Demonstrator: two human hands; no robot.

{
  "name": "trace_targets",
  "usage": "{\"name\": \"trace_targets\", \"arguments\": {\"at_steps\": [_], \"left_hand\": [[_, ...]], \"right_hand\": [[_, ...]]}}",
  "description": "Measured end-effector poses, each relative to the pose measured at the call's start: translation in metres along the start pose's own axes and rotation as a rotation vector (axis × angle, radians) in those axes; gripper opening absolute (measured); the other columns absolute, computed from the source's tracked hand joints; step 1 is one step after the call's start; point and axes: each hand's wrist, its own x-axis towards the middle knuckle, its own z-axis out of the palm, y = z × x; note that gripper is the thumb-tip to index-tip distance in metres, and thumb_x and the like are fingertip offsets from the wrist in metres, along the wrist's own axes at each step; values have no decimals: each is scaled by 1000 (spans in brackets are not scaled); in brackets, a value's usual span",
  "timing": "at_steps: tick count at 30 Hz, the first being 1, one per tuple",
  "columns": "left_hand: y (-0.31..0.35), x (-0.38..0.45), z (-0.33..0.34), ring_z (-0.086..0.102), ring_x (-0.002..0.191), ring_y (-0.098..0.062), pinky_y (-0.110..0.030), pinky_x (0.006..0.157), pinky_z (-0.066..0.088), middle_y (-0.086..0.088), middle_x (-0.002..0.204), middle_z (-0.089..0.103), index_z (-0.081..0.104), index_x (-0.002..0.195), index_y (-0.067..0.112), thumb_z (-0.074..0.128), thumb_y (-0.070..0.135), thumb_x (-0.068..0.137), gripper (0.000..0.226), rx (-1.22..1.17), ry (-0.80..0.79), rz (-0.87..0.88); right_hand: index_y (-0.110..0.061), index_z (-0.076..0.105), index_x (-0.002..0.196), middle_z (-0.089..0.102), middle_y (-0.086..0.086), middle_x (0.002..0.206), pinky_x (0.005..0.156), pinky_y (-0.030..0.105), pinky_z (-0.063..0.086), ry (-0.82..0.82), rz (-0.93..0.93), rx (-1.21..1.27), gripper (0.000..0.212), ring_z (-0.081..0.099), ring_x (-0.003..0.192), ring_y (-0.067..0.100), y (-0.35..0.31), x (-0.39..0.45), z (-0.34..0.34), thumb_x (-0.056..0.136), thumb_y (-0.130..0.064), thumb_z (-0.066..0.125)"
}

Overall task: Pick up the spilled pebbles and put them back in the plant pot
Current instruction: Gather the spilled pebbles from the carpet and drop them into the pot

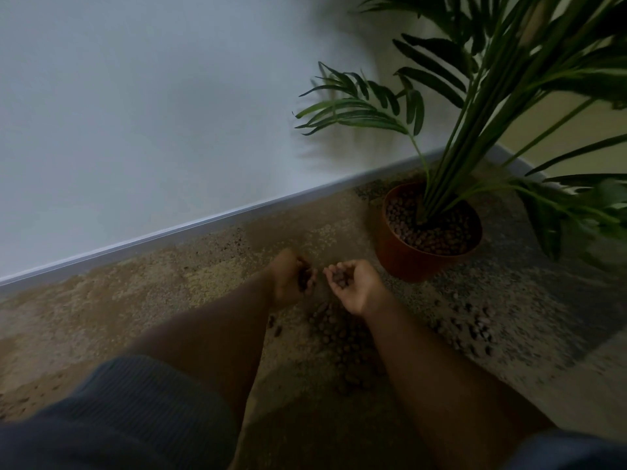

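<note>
Pebbles (341,279) are being cupped in the right hand (353,286) and gripped in the left hand (293,278) — a carry to the plant pot (400,259), right of both, is being called for; more are lying below.
</note>
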Motion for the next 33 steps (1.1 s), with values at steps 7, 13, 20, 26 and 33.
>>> {"name": "trace_targets", "arguments": {"at_steps": [7, 13, 20, 26, 33], "left_hand": [[21, -10, 51, 48, 63, -12, -21, 65, 48, -5, 70, 46, 48, 75, 9, 36, 11, 101, 29, -221, 126, 174], [43, -18, 85, 60, 94, -19, -30, 92, 52, -9, 107, 59, 53, 121, 1, 35, 14, 103, 28, -321, 57, 254], [45, -33, 152, 42, 74, -19, -36, 95, 44, -16, 116, 49, 29, 146, 0, 26, 11, 105, 42, -258, -139, 314], [45, -45, 177, 52, 119, -32, -38, 96, 44, -22, 131, 50, 31, 143, -9, 29, 12, 104, 44, -252, -258, 266], [44, -31, 144, 49, 128, -29, -32, 99, 46, -21, 142, 46, 40, 141, -2, 28, 13, 105, 41, -218, -68, 356]], "right_hand": [[0, 53, 80, 53, 17, 87, 51, 24, 58, -65, -170, 137, 22, 63, 85, 29, -35, -46, 8, 98, -7, 42], [6, 53, 122, 46, 17, 145, 100, 41, 50, -83, -280, 345, 38, 46, 135, 29, -67, -67, 23, 103, -19, 32], [-12, 20, 154, 32, 14, 152, 120, 47, 21, 26, -471, 446, 50, 36, 139, 29, -99, -87, 3, 105, -22, 21], [-11, 25, 154, 24, 11, 160, 121, 45, 20, -36, -488, 386, 53, 23, 147, 28, -108, -87, -8, 105, -30, 22], [1, 23, 151, 30, 20, 154, 114, 44, 36, 34, -481, 303, 49, 35, 141, 34, -101, -83, -6, 104, -15, 27]]}}
